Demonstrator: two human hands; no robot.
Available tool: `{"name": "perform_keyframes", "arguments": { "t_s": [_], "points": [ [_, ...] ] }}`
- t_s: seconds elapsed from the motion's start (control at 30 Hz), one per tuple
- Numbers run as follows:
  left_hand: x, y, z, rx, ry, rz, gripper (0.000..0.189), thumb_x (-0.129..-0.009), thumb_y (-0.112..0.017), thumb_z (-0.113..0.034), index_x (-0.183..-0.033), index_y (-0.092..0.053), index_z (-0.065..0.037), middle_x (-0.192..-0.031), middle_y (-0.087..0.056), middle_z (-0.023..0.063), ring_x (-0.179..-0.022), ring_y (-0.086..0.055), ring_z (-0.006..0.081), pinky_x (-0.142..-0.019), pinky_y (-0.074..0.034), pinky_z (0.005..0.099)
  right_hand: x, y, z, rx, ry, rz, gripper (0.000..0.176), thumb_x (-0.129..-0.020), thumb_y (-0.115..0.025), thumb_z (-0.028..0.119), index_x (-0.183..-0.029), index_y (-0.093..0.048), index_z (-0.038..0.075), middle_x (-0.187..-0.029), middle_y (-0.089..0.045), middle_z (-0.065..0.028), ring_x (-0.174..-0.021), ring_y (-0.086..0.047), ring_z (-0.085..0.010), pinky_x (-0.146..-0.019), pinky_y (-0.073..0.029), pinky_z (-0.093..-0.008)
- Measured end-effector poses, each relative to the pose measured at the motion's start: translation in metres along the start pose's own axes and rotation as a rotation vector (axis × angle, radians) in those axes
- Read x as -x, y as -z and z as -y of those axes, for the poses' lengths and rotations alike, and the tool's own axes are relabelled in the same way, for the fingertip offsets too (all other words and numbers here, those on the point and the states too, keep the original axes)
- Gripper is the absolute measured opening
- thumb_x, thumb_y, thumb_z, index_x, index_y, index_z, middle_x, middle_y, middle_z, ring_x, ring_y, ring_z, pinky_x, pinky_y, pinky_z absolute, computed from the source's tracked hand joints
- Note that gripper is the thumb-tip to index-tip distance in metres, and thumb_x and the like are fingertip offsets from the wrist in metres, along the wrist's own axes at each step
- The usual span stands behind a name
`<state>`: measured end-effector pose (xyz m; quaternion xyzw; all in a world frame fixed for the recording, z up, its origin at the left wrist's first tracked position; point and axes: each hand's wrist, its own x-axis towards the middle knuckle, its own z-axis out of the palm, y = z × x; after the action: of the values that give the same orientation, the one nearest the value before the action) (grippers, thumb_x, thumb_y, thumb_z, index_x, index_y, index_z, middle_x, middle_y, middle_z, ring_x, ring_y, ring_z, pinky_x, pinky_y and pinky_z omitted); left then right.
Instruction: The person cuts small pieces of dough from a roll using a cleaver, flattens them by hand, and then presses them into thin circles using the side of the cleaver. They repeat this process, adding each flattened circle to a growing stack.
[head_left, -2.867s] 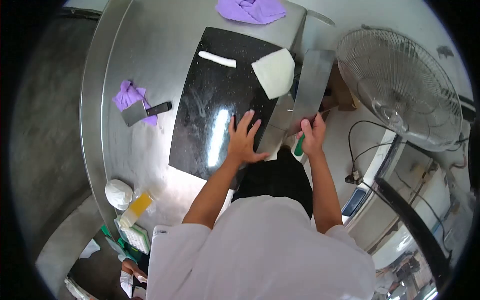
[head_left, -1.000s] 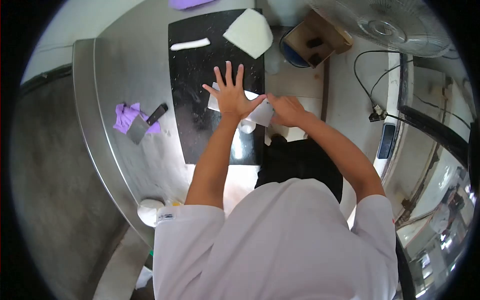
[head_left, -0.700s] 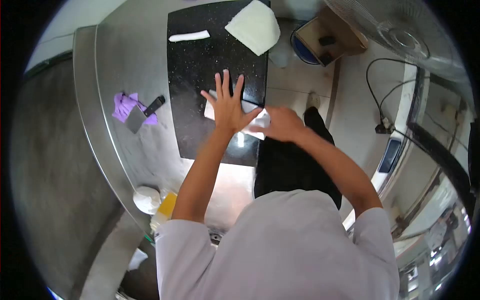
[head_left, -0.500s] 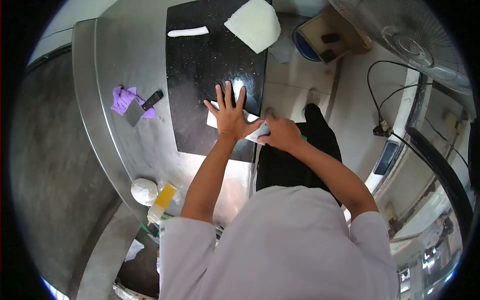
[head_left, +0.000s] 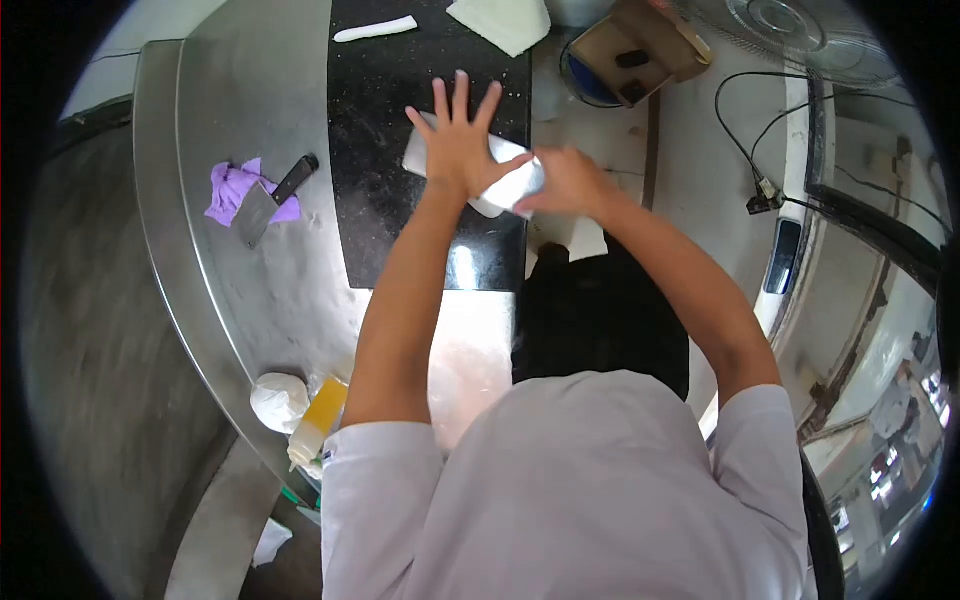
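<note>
My left hand (head_left: 460,155) lies with its fingers spread over a pale flat piece (head_left: 415,155) on the black board (head_left: 385,235). My right hand (head_left: 570,183) is closed on the right end of a shiny, whitish flat piece (head_left: 515,182) at the board's right edge. The left thumb reaches across this shiny piece towards the right fingers. A rounded pale edge shows just below it. Whether the two flat pieces are joined under my left palm is hidden.
A white strip (head_left: 375,30) and a white cloth (head_left: 503,22) lie at the board's far end. To the left, a cleaver (head_left: 255,214) rests on a purple cloth (head_left: 231,184). Nearer are a white bundle (head_left: 279,401) and a yellow bottle (head_left: 324,405). A cardboard box (head_left: 650,45) stands right.
Both hands and the flat pieces are farther forward along the board, away from my body. The camera view has also shifted. My left fingers stay spread and my right hand stays closed.
</note>
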<state>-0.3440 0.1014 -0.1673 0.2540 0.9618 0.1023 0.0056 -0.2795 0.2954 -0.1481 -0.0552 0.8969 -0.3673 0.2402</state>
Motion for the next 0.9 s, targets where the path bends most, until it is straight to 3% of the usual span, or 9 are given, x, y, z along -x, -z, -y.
{"name": "perform_keyframes", "arguments": {
  "t_s": [0.07,0.23,0.37,0.47,0.57,0.63,0.73,0.83,0.9],
  "points": [
    [0.024,-0.002,-0.007,0.008,-0.052,0.076,0.113,-0.067,-0.067,-0.081,-0.161,-0.031,-0.028,-0.169,-0.015,0.0173,-0.155,-0.007,0.0460,-0.108,-0.004,0.0835,0.021,-0.028,-0.017,-0.007,0.159,-0.081,0.070,-0.059,-0.093,0.046,-0.102,-0.066,-0.001,-0.087,-0.071,-0.0237,-0.086,-0.070,-0.0436,-0.079,-0.055,-0.0482],
    [0.041,-0.004,-0.013,0.067,-0.030,0.135,0.115,-0.066,-0.066,-0.084,-0.160,-0.034,-0.027,-0.169,-0.016,0.0159,-0.155,-0.007,0.0471,-0.105,-0.005,0.0844,0.036,-0.031,-0.006,-0.021,-0.059,0.068,0.068,-0.062,-0.092,0.048,-0.102,-0.062,0.001,-0.087,-0.070,-0.0230,-0.083,-0.068,-0.0465,-0.077,-0.055,-0.0500],
    [0.020,-0.005,-0.006,0.027,-0.059,0.117,0.113,-0.067,-0.063,-0.086,-0.159,-0.036,-0.027,-0.168,-0.023,0.0152,-0.153,-0.014,0.0479,-0.102,-0.009,0.0857,0.024,-0.025,-0.007,0.000,-0.012,0.104,0.070,-0.067,-0.088,0.051,-0.109,-0.061,0.001,-0.086,-0.070,-0.0240,-0.085,-0.069,-0.0451,-0.075,-0.054,-0.0517],
    [-0.022,-0.002,0.003,0.052,-0.109,0.013,0.113,-0.063,-0.070,-0.080,-0.159,-0.036,-0.031,-0.165,-0.029,0.0111,-0.152,-0.020,0.0447,-0.105,-0.013,0.0836,0.005,-0.014,-0.013,-0.022,-0.017,-0.024,0.071,-0.068,-0.088,0.050,-0.110,-0.061,0.000,-0.087,-0.071,-0.0233,-0.087,-0.070,-0.0439,-0.076,-0.055,-0.0519],
    [-0.047,0.003,0.017,0.027,-0.155,0.037,0.118,-0.059,-0.074,-0.079,-0.159,-0.034,-0.032,-0.168,-0.023,0.0114,-0.154,-0.016,0.0442,-0.107,-0.010,0.0832,-0.013,-0.002,-0.006,0.061,-0.035,-0.064,0.071,-0.067,-0.089,0.049,-0.112,-0.062,0.001,-0.090,-0.072,-0.0228,-0.089,-0.070,-0.0439,-0.078,-0.056,-0.0517],
    [-0.022,0.001,0.008,0.047,-0.170,0.078,0.119,-0.058,-0.074,-0.079,-0.159,-0.034,-0.032,-0.168,-0.021,0.0125,-0.154,-0.014,0.0452,-0.107,-0.009,0.0835,-0.003,-0.014,-0.001,-0.122,-0.011,0.024,0.072,-0.066,-0.089,0.047,-0.112,-0.062,-0.002,-0.092,-0.071,-0.0252,-0.089,-0.070,-0.0450,-0.080,-0.056,-0.0513],
    [0.013,-0.001,-0.005,0.048,-0.191,0.183,0.116,-0.061,-0.067,-0.086,-0.158,-0.037,-0.030,-0.168,-0.022,0.0149,-0.153,-0.011,0.0498,-0.104,-0.007,0.0852,0.037,-0.049,-0.004,-0.028,0.065,-0.203,0.070,-0.066,-0.088,0.051,-0.105,-0.061,-0.001,-0.082,-0.069,-0.0258,-0.085,-0.070,-0.0459,-0.077,-0.055,-0.0511],
    [-0.002,-0.003,-0.003,0.026,-0.224,0.162,0.112,-0.064,-0.063,-0.087,-0.157,-0.040,-0.029,-0.166,-0.027,0.0137,-0.153,-0.015,0.0483,-0.103,-0.009,0.0853,0.026,-0.027,-0.005,-0.030,-0.150,0.005,0.065,-0.069,-0.087,0.049,-0.104,-0.061,0.000,-0.083,-0.070,-0.0242,-0.084,-0.070,-0.0454,-0.076,-0.056,-0.0514],
    [-0.019,-0.007,-0.005,0.003,-0.130,0.103,0.110,-0.066,-0.064,-0.085,-0.158,-0.038,-0.030,-0.165,-0.029,0.0122,-0.152,-0.018,0.0463,-0.103,-0.009,0.0853,0.003,-0.010,-0.014,0.030,-0.065,-0.042,0.064,-0.070,-0.087,0.047,-0.104,-0.061,0.000,-0.083,-0.070,-0.0235,-0.083,-0.070,-0.0451,-0.076,-0.056,-0.0514]
  ]
}}
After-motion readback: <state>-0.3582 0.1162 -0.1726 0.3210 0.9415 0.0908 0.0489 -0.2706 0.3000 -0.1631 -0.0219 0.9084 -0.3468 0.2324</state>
